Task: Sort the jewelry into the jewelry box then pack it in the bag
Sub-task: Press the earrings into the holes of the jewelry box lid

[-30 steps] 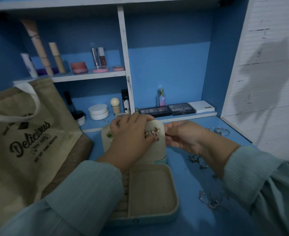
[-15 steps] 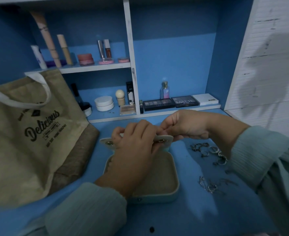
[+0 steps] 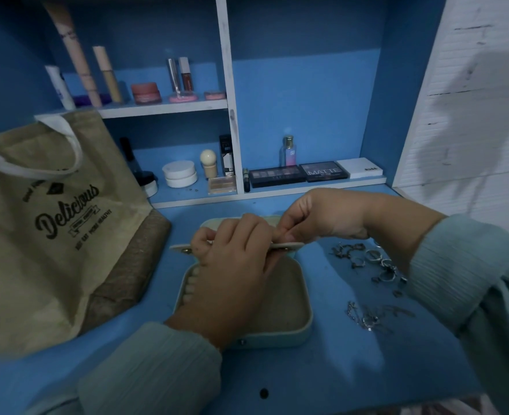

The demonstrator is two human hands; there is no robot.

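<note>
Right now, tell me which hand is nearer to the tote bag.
Left. The left hand is over the jewelry box, with bare desk between it and the tote bag. The right hand is farther away, on the far side of the left hand.

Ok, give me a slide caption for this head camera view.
Both hands hold the earring panel over the open jewelry box; loose jewelry waits beside it.
</note>
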